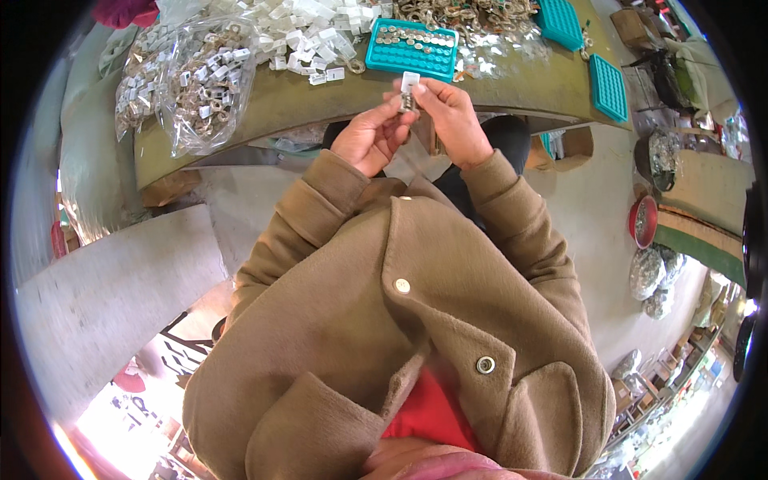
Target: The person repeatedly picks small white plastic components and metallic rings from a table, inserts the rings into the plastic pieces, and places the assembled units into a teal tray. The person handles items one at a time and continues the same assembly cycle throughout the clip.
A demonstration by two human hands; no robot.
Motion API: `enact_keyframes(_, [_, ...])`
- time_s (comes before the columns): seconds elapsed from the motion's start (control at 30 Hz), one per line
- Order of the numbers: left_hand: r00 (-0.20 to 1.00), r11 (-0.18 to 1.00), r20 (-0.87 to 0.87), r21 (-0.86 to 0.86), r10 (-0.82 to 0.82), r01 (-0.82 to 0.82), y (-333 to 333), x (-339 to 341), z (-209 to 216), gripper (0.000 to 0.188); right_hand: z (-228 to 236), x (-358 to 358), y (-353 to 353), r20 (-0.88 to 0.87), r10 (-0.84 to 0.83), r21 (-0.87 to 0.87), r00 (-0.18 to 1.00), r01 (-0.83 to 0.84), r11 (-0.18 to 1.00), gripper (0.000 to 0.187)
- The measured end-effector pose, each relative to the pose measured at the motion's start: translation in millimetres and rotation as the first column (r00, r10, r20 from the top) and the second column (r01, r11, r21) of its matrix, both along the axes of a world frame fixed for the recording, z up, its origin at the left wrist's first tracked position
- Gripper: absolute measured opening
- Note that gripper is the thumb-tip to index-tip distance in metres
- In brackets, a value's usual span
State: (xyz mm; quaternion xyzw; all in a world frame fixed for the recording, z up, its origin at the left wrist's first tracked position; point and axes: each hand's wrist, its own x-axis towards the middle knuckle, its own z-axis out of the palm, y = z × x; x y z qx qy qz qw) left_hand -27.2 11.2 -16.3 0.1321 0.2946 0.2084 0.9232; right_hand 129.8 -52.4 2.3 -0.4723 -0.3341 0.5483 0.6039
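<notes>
Beyond both hands lay the curved olive-green worktable [320, 100], carrying clear plastic bags of small metal-and-white parts [200, 80] to the left, a loose heap of white plastic clips [308, 32], and a teal plastic tray with rows of sockets [412, 48] directly ahead; pale concrete floor [592, 208] spread to the right. The left hand [372, 136] pinched a small grey metal fitting [407, 101] while the right hand [452, 112] gripped a small white plastic cap [410, 79] directly above it. Pressing squarely, with the parts aligned, probably served best.

Both hands raised, fingertips meeting

Left hand [370, 136] cupped, fingers curled — right hand [450, 112] pinching beside it; both forearms in brown sleeves, converging.
</notes>
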Motion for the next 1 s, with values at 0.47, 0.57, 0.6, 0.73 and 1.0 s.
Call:
enact_keyframes(0.47, [0.991,0.969,0.130,-0.247,0.032,0.001,-2,0,3,0.022,3,20,1,-0.017,0.207,0.041,0.978,-0.206,0.978,0.037])
enact_keyframes(0.57, [0.982,0.970,0.189,-0.238,-0.011,0.056,-3,2,9,0.022,4,18,-5,0.493,0.048,0.194,0.869,-0.163,0.967,0.040])
enact_keyframes(0.6, [0.991,0.971,0.130,-0.236,-0.003,0.034,-5,3,10,0.022,3,17,-7,0.659,-0.057,0.256,0.750,-0.153,0.954,0.041])
enact_keyframes(0.73, [0.995,0.985,0.059,-0.143,-0.085,0.092,-8,9,10,0.023,-1,20,-11,0.824,-0.376,0.475,0.425,-0.154,0.866,0.035])
enact_keyframes(1.0, [0.947,0.957,-0.220,0.119,-0.233,0.263,-22,18,2,0.024,-22,20,-49,0.825,-0.348,0.419,0.445,-0.070,0.905,0.029])
